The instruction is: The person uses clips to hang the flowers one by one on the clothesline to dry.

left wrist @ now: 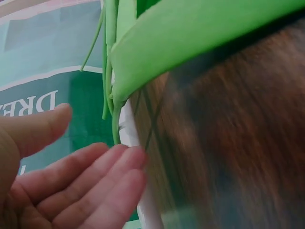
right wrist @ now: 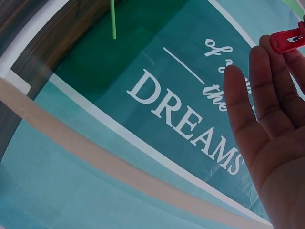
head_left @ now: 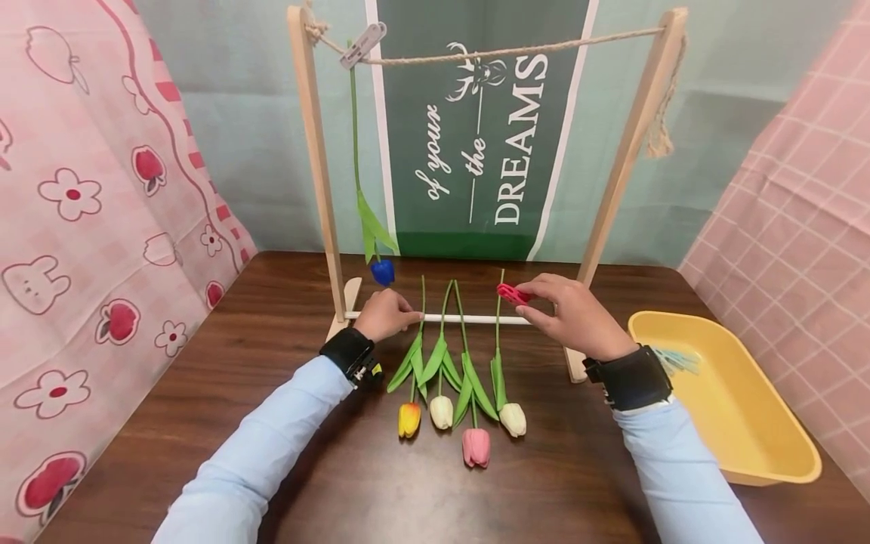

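In the head view my left hand (head_left: 387, 314) is beside the stem of the yellow-orange tulip (head_left: 409, 420), fingertips right at it. Thumb and fingers stand apart in the left wrist view, with the green stem (left wrist: 116, 126) reaching the fingertips. My right hand (head_left: 578, 313) pinches a red clothespin (head_left: 511, 295) above the stem of a white tulip (head_left: 513, 420). That red clothespin (right wrist: 288, 40) also shows at the fingertips in the right wrist view. Between the hands lie another white tulip (head_left: 441, 412) and a pink tulip (head_left: 476, 447), blooms toward me.
A wooden frame (head_left: 316, 166) carries a rope (head_left: 516, 53). From its left end a blue tulip (head_left: 383, 272) hangs head down by a grey clothespin (head_left: 363, 45). A white bar (head_left: 469, 319) crosses low. At right stands a yellow basin (head_left: 737, 408) with pale blue strips (head_left: 678, 360) inside.
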Motion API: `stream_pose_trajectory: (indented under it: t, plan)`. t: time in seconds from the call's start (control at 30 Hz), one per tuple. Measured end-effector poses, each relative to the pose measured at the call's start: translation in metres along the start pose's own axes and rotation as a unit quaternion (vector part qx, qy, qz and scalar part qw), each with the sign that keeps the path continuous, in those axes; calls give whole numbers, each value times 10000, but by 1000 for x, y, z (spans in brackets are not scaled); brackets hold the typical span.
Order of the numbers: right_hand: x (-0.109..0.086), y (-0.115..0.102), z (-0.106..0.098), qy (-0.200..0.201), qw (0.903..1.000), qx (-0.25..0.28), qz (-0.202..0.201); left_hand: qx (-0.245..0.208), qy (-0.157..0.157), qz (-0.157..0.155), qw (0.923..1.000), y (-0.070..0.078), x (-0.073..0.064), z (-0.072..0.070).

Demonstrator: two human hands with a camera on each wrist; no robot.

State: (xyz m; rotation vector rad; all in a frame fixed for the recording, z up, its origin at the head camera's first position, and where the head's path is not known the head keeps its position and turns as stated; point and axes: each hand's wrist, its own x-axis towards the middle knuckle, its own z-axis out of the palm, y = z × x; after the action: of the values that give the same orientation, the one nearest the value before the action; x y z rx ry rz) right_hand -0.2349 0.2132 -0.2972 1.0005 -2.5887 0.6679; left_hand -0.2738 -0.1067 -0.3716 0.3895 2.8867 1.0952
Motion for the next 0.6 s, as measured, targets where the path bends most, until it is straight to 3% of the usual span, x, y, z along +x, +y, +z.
stream_pose_trajectory:
  t: [0.2, 0.6]
  plan:
    - [0, 2, 2, 135, 9999, 71, -80, -162, -261, -591, 9978, 4, 7, 7]
    - [-5, 7, 12, 235, 9990, 372, 38, -321, -306, -682, 9967, 1, 16, 22]
